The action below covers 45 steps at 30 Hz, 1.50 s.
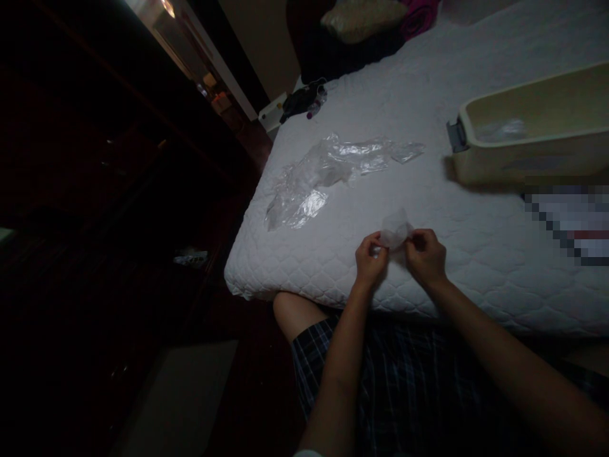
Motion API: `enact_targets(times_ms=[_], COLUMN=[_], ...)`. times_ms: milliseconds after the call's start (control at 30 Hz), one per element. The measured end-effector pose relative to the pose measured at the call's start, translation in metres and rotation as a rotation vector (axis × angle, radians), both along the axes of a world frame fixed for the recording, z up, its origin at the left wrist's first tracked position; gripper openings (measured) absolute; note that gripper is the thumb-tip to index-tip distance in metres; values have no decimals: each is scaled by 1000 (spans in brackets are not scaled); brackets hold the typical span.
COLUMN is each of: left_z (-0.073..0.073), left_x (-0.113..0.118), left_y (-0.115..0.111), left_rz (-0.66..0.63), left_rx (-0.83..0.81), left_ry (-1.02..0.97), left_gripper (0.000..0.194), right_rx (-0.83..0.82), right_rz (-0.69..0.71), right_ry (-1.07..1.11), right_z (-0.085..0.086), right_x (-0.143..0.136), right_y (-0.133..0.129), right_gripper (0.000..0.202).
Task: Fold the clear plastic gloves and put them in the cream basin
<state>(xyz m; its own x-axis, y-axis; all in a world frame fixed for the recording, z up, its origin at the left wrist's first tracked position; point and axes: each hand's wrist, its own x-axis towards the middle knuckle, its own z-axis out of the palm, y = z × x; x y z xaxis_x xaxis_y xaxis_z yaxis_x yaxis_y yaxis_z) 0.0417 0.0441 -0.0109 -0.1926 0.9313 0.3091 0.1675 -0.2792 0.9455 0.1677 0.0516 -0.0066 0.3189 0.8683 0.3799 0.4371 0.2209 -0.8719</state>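
Between my two hands is a small, whitish, see-through plastic bag (pixel 396 230), crumpled and held just above the bed near its front edge. My left hand (pixel 372 259) pinches the bag's left side between thumb and fingers. On the right side, my right hand (pixel 427 255) has its fingers closed on the bag's other edge. Beyond my hands, a larger heap of clear plastic bags (pixel 328 168) lies loosely spread on the white quilted mattress cover (pixel 304 263).
A cream plastic bin (pixel 528 155) with a grey latch stands at right, some clear plastic inside. A blurred-out item (pixel 575 222) lies in front of it. A clear bottle (pixel 314 106) and dark cloth lie at the far left corner. A pale cushion (pixel 364 19) is at the back.
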Motion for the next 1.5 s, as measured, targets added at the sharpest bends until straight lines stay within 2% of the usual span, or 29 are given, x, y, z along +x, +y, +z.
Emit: enact_targets(times_ms=[233, 333, 500, 633, 800, 933, 1033, 1167, 1333, 1433, 1500], left_z=[-1, 3, 12, 16, 21, 25, 32, 42, 49, 51, 52], left_x=[-1, 0, -4, -9, -15, -15, -14, -18, -28, -31, -32], left_y=[-1, -3, -13, -22, -23, -26, -31, -37, -41, -42, -43], left_rz=[41, 94, 187, 171, 144, 156, 203, 200, 142, 86, 71], left_rx=[125, 83, -8, -34, -37, -260, -332, -320, -302, -246, -221], left_ry=[96, 102, 141, 135, -78, -301, -363, -336, -280, -272, -334], left_gripper=[11, 13, 30, 16, 33, 40, 44, 44, 45, 49, 48], right_rx=[-18, -13, -12, -46, -15, 0, 11, -2, -84, -137, -163], right_rz=[-33, -43, -67, -126, -73, 11, 55, 85, 172, 142, 96], right_ry=[14, 28, 27, 70, 42, -11, -30, 15, 216, 366, 432], right_z=[2, 2, 2, 5, 2, -2, -1, 7, 27, 37, 41], right_x=[0, 0, 2, 2, 1, 1, 1, 2, 8, 17, 24], right_y=[-2, -4, -7, -6, -6, -8, -8, -9, -14, -20, -25], right_gripper=[17, 19, 23, 24, 25, 23, 22, 23, 27, 31, 35])
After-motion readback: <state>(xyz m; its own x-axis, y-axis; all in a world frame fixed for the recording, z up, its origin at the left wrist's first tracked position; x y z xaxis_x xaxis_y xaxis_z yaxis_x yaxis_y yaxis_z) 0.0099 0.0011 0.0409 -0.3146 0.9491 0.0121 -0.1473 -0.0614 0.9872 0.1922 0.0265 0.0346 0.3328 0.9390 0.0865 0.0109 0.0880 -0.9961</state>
